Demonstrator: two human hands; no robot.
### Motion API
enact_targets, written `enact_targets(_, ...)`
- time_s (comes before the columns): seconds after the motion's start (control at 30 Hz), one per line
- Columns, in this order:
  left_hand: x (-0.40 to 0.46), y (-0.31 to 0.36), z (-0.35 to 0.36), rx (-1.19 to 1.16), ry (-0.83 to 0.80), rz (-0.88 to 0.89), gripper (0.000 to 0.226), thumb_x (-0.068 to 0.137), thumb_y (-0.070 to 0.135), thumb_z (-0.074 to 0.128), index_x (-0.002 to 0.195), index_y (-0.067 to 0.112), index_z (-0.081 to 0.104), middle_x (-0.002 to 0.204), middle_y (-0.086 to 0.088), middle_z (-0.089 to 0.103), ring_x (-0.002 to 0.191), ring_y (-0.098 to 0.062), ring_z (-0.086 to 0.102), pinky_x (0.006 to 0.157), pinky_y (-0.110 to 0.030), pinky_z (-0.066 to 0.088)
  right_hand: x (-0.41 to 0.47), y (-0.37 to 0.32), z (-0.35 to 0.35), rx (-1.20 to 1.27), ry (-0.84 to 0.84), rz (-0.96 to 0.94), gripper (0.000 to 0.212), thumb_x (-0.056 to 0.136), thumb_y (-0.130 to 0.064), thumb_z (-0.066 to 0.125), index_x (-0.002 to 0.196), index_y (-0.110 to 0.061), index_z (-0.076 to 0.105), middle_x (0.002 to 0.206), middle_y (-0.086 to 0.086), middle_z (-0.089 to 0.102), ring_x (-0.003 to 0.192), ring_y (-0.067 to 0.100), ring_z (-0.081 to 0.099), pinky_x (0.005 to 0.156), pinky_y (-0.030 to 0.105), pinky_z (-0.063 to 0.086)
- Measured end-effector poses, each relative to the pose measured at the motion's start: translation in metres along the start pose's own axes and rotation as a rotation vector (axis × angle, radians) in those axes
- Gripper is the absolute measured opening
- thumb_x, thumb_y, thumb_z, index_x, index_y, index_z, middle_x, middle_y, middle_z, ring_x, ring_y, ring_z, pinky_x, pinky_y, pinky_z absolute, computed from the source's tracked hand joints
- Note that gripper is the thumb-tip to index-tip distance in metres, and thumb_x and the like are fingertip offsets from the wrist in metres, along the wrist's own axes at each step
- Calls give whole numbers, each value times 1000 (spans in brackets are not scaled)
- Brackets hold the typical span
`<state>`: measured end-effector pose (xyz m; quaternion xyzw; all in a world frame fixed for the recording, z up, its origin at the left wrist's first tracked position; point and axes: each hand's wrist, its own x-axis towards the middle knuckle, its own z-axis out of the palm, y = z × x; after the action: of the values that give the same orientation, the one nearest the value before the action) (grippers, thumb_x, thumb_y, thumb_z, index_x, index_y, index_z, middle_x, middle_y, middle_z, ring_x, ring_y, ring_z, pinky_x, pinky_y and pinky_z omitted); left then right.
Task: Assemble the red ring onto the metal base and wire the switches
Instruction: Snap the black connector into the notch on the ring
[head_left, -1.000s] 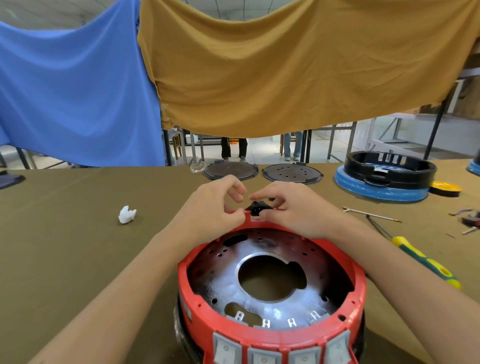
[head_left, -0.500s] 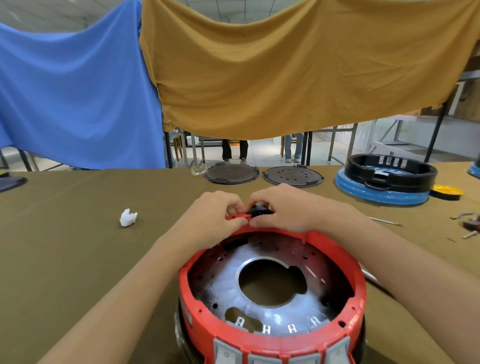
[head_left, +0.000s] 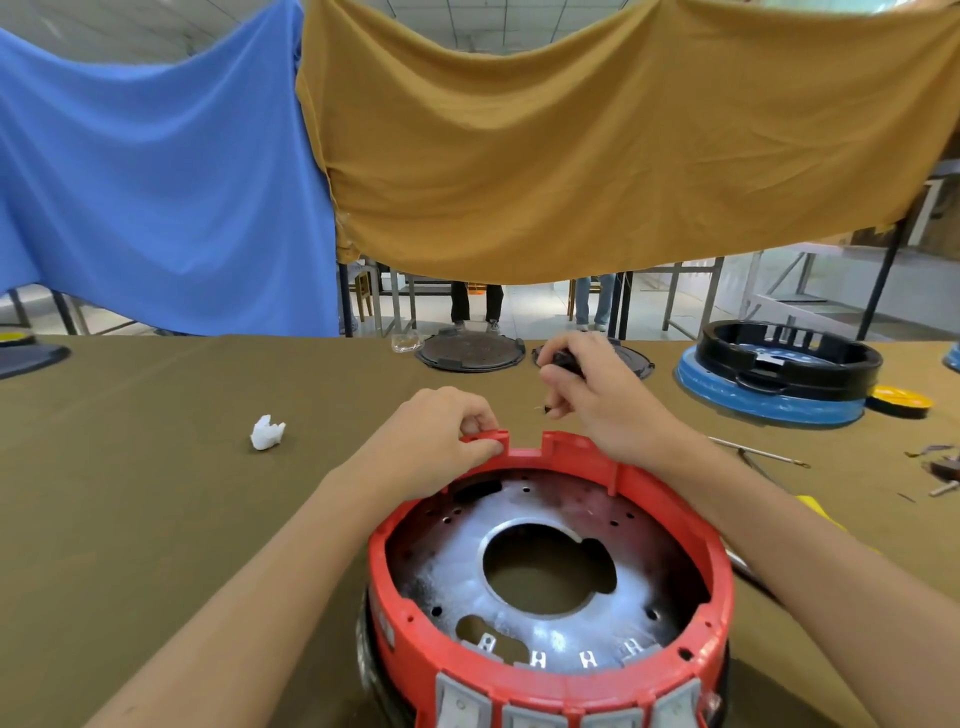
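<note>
The red ring (head_left: 719, 566) sits around the metal base (head_left: 457, 566), a silvery plate with a large central hole, near the table's front edge. Grey switches (head_left: 460, 701) line the ring's near wall. My left hand (head_left: 441, 441) pinches the ring's far rim just left of an empty notch (head_left: 524, 447). My right hand (head_left: 597, 400) is raised above and behind the notch, holding a small black part (head_left: 563, 359) in its fingertips.
Two dark round plates (head_left: 470, 353) lie at the far table edge. A black ring on a blue base (head_left: 779, 374) stands far right, with a yellow disc (head_left: 901, 400). A white crumpled scrap (head_left: 267, 432) lies left. Thin metal tools (head_left: 758, 454) lie right.
My right hand has lifted the small black part out of the ring's far notch and raised it away. My left hand stays on the rim beside the notch.
</note>
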<state>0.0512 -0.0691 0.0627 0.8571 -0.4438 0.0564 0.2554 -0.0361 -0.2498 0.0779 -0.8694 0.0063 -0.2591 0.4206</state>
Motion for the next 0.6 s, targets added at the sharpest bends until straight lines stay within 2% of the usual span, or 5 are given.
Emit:
enact_targets(0.17, -1, 0, 2, 17, 11, 15, 6, 92, 41, 66, 91, 36, 65, 83, 23, 56, 76, 7, 53, 62, -11, 35, -6, 4, -5, 179, 0, 88, 26, 104, -12, 47, 130, -7, 48, 109, 15, 58, 70, 8, 60, 69, 22, 55)
enact_targets(0.27, -2, 0, 1, -24, 37, -2, 9, 91, 42, 67, 93, 34, 66, 83, 21, 61, 75, 7, 56, 63, -12, 38, -3, -5, -6, 358, -23, 198, 20, 106, -15, 42, 119, -3, 53, 114, 11, 61, 66, 11, 58, 65, 25, 54)
enact_targets(0.4, -4, 1, 1, -41, 43, -3, 14, 91, 40, 67, 101, 31, 65, 85, 19, 64, 77, 7, 57, 65, -13, 40, 2, -20, -17, 847, -267, 342, 29, 106, -18, 43, 117, 3, 61, 89, 9, 61, 57, 9, 52, 54, 18, 49)
enact_targets(0.47, -4, 2, 1, -50, 53, 8, 15, 91, 39, 67, 104, 31, 63, 84, 18, 64, 76, 5, 58, 66, -17, 42, 0, -20, -11, 779, -317, 356, 34, 107, -23, 41, 121, 4, 57, 85, 10, 68, 54, 8, 48, 47, 17, 44)
enact_targets(0.6, -6, 3, 0, -134, 99, 68, 26, 90, 33, 66, 114, 34, 57, 91, 16, 63, 77, -1, 63, 75, -29, 54, -2, -10, 5, 530, -224, 287, 40, 106, -30, 43, 109, 3, 65, 86, 11, 67, 53, 8, 40, 47, 17, 34)
